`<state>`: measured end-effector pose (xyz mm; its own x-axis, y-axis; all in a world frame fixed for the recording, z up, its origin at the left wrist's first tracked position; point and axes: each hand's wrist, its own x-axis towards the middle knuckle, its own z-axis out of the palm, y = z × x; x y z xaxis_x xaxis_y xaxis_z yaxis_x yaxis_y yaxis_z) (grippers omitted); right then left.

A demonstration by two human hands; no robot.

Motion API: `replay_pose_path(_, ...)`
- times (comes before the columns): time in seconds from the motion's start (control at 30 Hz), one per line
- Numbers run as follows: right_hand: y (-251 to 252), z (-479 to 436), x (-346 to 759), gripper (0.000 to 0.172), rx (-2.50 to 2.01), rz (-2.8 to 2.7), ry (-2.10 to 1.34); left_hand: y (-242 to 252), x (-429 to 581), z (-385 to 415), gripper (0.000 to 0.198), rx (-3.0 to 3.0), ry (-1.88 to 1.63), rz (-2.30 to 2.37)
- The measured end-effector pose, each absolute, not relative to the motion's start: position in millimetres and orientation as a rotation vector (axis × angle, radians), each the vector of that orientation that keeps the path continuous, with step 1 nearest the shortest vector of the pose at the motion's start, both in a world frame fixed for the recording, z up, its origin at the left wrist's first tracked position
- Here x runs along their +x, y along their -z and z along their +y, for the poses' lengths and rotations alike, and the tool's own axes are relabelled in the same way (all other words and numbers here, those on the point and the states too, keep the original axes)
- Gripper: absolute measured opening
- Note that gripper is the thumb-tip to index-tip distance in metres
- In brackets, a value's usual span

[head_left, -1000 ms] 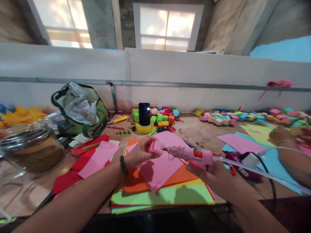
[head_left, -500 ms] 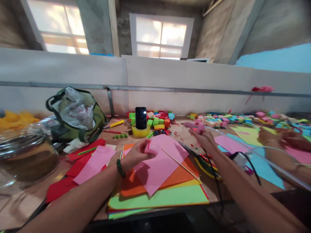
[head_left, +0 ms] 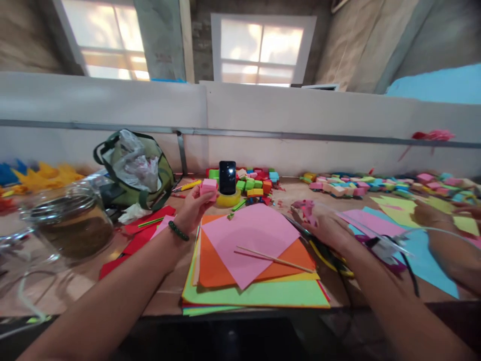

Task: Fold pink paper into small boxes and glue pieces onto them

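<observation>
My left hand (head_left: 193, 206) pinches a small pink paper cube (head_left: 209, 188), raised over the left back of the paper pile. On the right, my right hand (head_left: 327, 225) is closed around a pink glue gun (head_left: 307, 210) just above the table; its fingers are partly blurred. Between my hands lies a pink paper sheet (head_left: 248, 235) on top of an orange sheet (head_left: 210, 271) and a pile of coloured paper (head_left: 259, 298). A thin wooden stick (head_left: 276, 258) rests across the pink sheet.
A phone (head_left: 227, 176) stands in a yellow tape roll (head_left: 230, 199), before several paper cubes (head_left: 250, 185). Left are a green bag (head_left: 165, 175) and glass jar (head_left: 71, 230). Scissors (head_left: 323, 255) and a black cable (head_left: 410, 283) lie right, near another person's hand (head_left: 432, 215).
My left hand has moved left and away from me with the pink cube, off the pink sheet. My right hand has lowered the glue gun toward the table. The view has shifted slightly left.
</observation>
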<state>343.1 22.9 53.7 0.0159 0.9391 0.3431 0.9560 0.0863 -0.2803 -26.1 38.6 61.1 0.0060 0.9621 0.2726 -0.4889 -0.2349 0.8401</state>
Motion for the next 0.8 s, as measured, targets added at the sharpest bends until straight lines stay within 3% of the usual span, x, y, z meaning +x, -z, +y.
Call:
replay_pose_path(0.13, -56.6, -24.5, 309.8, 0.025, -1.970, -2.099, 0.047, -56.0, -36.9, 46.2, 0.036, 0.897, -1.580, 0.635)
replay_pose_path(0.23, -69.8, -34.9, 264.1, 0.017, -1.474, -2.375, -0.158, -48.4, -36.3, 49.2, 0.036, 0.879, -1.553, 0.625)
replay_pose_path(0.47, -67.9, 67.7, 185.4, 0.037, -0.965, -2.638, -0.215, -37.0, -29.5, 45.4, 0.035, 1.005, -1.410, 0.595)
replay_pose_path(0.63, -44.3, 109.6, 166.6, 0.013, -0.908, -2.652, -0.323, -36.1, -27.6, 46.0, 0.038, 1.049, -1.392, 0.589)
replay_pose_path(0.8, -51.8, 96.7, 177.3, 0.007, -0.975, -2.498, -0.425, -37.0, -26.7, 44.5, 0.040, 1.068, -1.376, 0.577)
